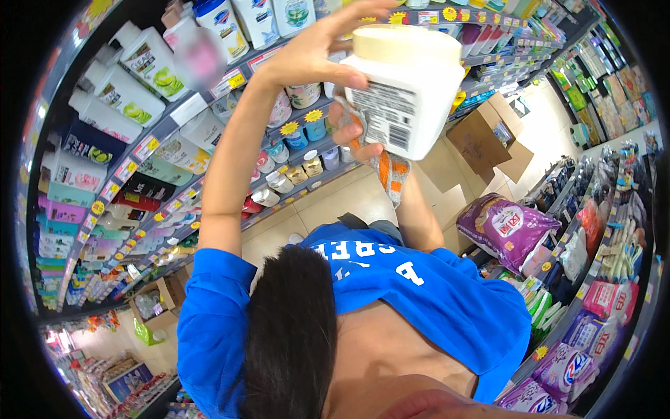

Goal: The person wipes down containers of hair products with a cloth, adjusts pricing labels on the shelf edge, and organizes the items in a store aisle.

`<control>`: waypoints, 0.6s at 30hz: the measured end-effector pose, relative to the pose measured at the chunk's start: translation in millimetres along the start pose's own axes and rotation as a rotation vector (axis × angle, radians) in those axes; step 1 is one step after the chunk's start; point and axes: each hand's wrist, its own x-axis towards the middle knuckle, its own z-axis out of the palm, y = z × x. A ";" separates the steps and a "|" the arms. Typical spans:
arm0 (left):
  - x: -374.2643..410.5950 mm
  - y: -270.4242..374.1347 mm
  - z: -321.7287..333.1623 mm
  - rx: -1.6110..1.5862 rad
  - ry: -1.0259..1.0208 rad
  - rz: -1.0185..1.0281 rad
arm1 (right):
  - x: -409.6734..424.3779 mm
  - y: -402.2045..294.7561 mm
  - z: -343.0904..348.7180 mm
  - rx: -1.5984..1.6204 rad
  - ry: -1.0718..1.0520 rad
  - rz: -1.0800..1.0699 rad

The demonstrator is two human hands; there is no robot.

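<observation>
A white plastic jar [434, 110] with a cream lid [408, 50] is held up tilted before me. Its printed label and barcode face my head. My left hand [314, 57] is at the jar's upper left, thumb pressed on the shoulder below the lid. Its other fingers reach up past the lid and are partly hidden behind it. My right hand [353, 139] curls its fingers around a grey and orange knit cloth [393, 175], against the jar's lower left side. The jar hides most of that palm.
Shelves of pump bottles [152, 63] and lotion jars [311, 162] run along the left and front. An open cardboard box [481, 139] sits on the tiled floor ahead. To the right, a purple bag [502, 230] rests by racks of packaged goods. Another box [157, 304] stands at lower left.
</observation>
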 end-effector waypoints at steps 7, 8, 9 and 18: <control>10.4 -3.2 17.9 0.095 -0.044 0.034 | -12.6 25.6 10.7 0.010 0.169 -0.215; 9.7 1.3 22.7 -0.040 -0.010 -0.062 | -12.5 28.5 12.9 0.052 0.184 -0.228; 9.7 -0.6 25.5 -0.081 0.025 -0.070 | -11.3 30.9 14.2 0.119 0.190 -0.224; 15.5 -6.9 18.2 0.254 0.008 -0.027 | -10.0 34.0 12.0 0.212 0.203 -0.273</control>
